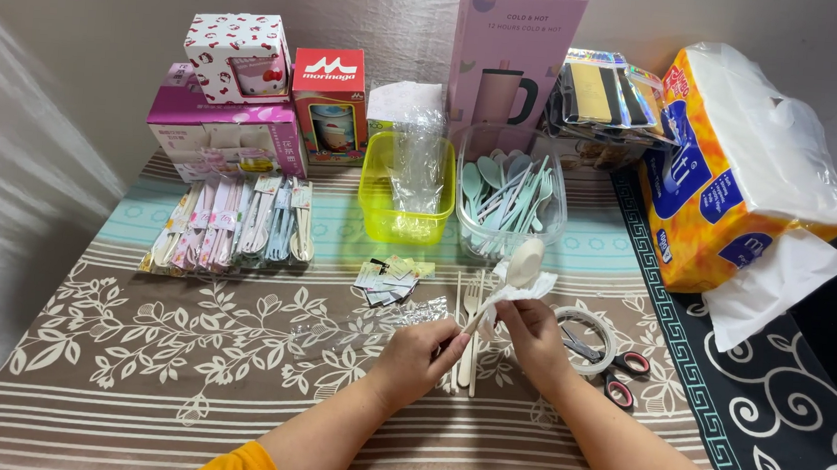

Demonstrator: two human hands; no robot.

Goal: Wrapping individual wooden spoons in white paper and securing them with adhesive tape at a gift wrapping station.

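a spoon and a white tissue, held over the table

the left hand (418, 355) pinches the handle end of a pale spoon (520, 265), fingers curled shut around it. the spoon slants up and away, its bowl raised just in front of the clear tub (547, 222). the right hand (532, 333) grips a crumpled white tissue (521, 289) pressed against the spoon's stem, just under the bowl.

below the hands, a fork (472, 307) and other pale cutlery lie flat on the leaf-patterned tablecloth (185, 346). a roll of clear tape (597, 328) sits just right of the right hand, with red-handled scissors (615, 369) touching it. small packets (391, 280) lie in a loose heap near the left hand.

further back, the clear tub holds many mint and pale spoons. beside it stands a yellow-green tub (381, 213) with clear plastic bags in it. a row of wrapped cutlery sets (238, 224) lies to the left, in front of stacked gift boxes (236, 104). a tall pink box (515, 45) stands behind the tubs, and a big orange pack of tissues (737, 169) lies at the right.
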